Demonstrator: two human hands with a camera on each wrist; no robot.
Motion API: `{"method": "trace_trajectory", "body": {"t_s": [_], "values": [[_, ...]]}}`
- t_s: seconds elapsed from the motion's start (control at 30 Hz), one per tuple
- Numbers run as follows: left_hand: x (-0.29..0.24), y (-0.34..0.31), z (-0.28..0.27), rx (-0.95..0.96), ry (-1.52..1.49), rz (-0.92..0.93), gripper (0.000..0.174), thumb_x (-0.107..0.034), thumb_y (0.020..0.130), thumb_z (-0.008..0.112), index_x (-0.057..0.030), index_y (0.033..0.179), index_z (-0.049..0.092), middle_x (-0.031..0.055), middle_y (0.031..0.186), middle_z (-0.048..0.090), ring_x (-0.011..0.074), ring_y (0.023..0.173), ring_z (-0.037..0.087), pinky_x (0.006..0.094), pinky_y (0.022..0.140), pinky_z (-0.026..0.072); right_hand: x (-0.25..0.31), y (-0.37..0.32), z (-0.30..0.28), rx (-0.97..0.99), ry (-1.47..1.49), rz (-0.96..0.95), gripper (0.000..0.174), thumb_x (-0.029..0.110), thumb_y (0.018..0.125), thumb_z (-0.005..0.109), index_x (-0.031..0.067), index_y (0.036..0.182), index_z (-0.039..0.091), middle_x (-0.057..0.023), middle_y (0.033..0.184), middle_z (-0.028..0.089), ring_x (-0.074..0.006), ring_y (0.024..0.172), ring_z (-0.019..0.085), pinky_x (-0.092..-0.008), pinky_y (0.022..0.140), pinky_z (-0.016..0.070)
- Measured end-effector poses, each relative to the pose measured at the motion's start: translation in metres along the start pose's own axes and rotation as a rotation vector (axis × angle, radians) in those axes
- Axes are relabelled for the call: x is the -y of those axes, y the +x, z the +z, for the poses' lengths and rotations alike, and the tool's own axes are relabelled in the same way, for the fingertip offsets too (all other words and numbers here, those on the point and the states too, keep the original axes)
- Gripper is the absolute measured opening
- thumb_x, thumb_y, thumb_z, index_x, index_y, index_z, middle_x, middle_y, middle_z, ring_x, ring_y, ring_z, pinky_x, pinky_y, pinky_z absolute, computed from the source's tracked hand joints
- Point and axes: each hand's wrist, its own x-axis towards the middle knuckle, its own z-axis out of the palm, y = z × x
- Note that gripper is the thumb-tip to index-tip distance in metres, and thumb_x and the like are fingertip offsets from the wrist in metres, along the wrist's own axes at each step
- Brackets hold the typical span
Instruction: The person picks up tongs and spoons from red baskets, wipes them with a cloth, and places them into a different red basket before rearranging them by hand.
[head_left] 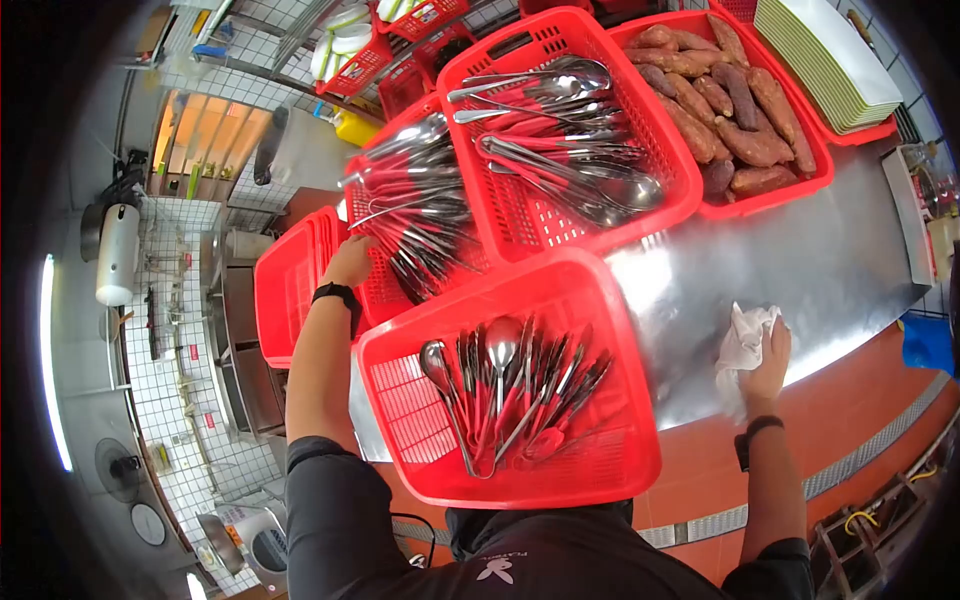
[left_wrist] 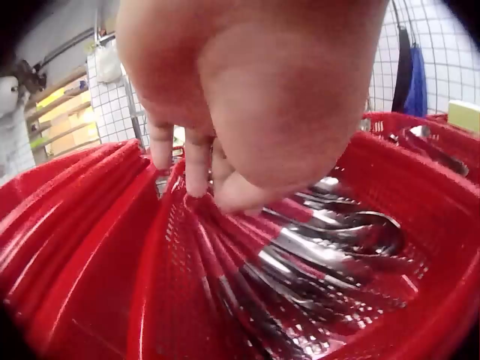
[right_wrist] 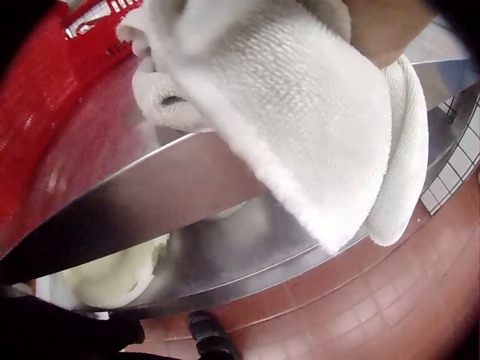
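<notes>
My left hand [head_left: 348, 262] grips the near left rim of a red perforated basket [head_left: 380, 292] full of cutlery [head_left: 420, 205]. In the left wrist view the fingers [left_wrist: 196, 161] hook over that rim, close above red-handled knives and spoons. On the right, my right hand [head_left: 768, 368] holds a crumpled white cloth [head_left: 745, 340] at the front edge of the steel table [head_left: 830, 240]. Seen from the right wrist, the cloth [right_wrist: 300, 112] hangs in a fold that covers most of the fingers.
Nearest the body stands a red basket [head_left: 520, 492] of cutlery. Another cutlery basket [head_left: 680, 190] stands behind it, beside a red basket [head_left: 822, 180] of sweet potatoes [head_left: 740, 110]. Nested red baskets [head_left: 285, 290] lie at the left. Stacked light-coloured trays [head_left: 825, 65] stand back right.
</notes>
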Motion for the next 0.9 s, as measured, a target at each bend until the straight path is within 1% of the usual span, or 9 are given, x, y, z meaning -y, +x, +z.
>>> {"method": "trace_trajectory", "body": {"t_s": [0.07,0.13,0.17,0.23,0.43,0.47,0.67,0.8,0.9], "values": [[0.012,0.016,0.020,0.000,-0.074,-0.055,0.046,-0.005,0.080,0.062,-0.0022,0.126,0.059,0.0246,0.127,0.057,0.0404,0.122,0.051,0.0449,0.104,0.0437,-0.003,0.000,0.002,-0.007,-0.003,-0.003,0.055,0.035,0.083,0.060,0.0000,0.125,0.054,-0.0245,0.146,0.039,-0.0452,0.135,0.033,-0.0539,0.114,0.0255],[0.017,0.028,0.032,0.042,-0.109,-0.236,0.057,-0.018,0.081,0.067,-0.0008,0.133,0.052,0.0327,0.134,0.049,0.0444,0.127,0.046,0.0457,0.107,0.0410,0.001,0.001,-0.002,-0.006,-0.001,0.002,0.055,0.035,0.083,0.060,-0.0003,0.125,0.054,-0.0243,0.146,0.039,-0.0453,0.136,0.033,-0.0538,0.115,0.0255],[0.022,0.033,0.036,0.043,-0.110,-0.235,0.057,-0.018,0.081,0.067,-0.0008,0.133,0.052,0.0327,0.134,0.049,0.0444,0.127,0.046,0.0457,0.107,0.0410,0.002,0.001,-0.002,-0.001,0.001,0.005,0.056,0.035,0.082,0.060,-0.0005,0.125,0.054,-0.0241,0.146,0.039,-0.0453,0.136,0.033,-0.0537,0.115,0.0254],[0.014,0.039,0.033,0.066,-0.068,-0.259,0.063,-0.022,0.081,0.062,-0.0004,0.138,0.046,0.0385,0.142,0.034,0.0493,0.128,0.043,0.0466,0.110,0.0388,0.002,0.002,-0.001,0.014,0.007,0.020,0.057,0.036,0.082,0.059,-0.0001,0.126,0.053,-0.0236,0.147,0.038,-0.0457,0.136,0.032,-0.0531,0.115,0.0254],[0.014,0.058,0.036,0.079,0.057,-0.287,0.060,-0.028,0.081,0.063,0.0004,0.133,0.052,0.0372,0.145,0.029,0.0486,0.133,0.037,0.0482,0.109,0.0384,-0.005,0.001,0.007,-0.022,0.016,-0.021,0.058,0.035,0.084,0.058,0.0012,0.130,0.052,-0.0218,0.150,0.036,-0.0462,0.136,0.032,-0.0524,0.115,0.0258],[0.013,0.060,0.036,0.116,0.060,-0.325,0.058,-0.030,0.082,0.064,0.0001,0.130,0.054,0.0321,0.146,0.031,0.0462,0.131,0.040,0.0500,0.108,0.0395,-0.006,0.001,0.008,-0.016,0.007,-0.019,0.058,0.034,0.084,0.058,0.0011,0.131,0.051,-0.0216,0.151,0.035,-0.0458,0.136,0.032,-0.0519,0.115,0.0259],[-0.007,0.058,0.036,0.028,0.065,-0.439,0.058,-0.036,0.084,0.065,-0.0015,0.130,0.056,0.0214,0.150,0.030,0.0393,0.133,0.041,0.0520,0.103,0.0428,-0.003,0.002,0.003,0.051,-0.002,0.016,0.059,0.032,0.084,0.059,0.0016,0.134,0.049,-0.0212,0.151,0.035,-0.0442,0.137,0.031,-0.0501,0.115,0.0260],[0.001,0.058,0.034,0.055,0.028,-0.422,0.060,-0.037,0.084,0.065,-0.0026,0.131,0.054,0.0218,0.148,0.031,0.0374,0.133,0.041,0.0514,0.102,0.0435,-0.012,0.000,0.009,0.045,-0.008,0.020,0.061,0.029,0.082,0.060,0.0021,0.135,0.048,-0.0211,0.152,0.033,-0.0442,0.139,0.030,-0.0497,0.116,0.0248],[0.011,0.059,0.044,-0.038,0.089,-0.335,0.059,-0.037,0.085,0.065,-0.0020,0.129,0.052,0.0220,0.145,0.034,0.0387,0.129,0.044,0.0517,0.098,0.0464,-0.023,-0.006,0.013,0.021,0.006,0.003,0.063,0.027,0.078,0.059,0.0019,0.135,0.047,-0.0214,0.153,0.033,-0.0446,0.139,0.029,-0.0498,0.116,0.0244]]}}
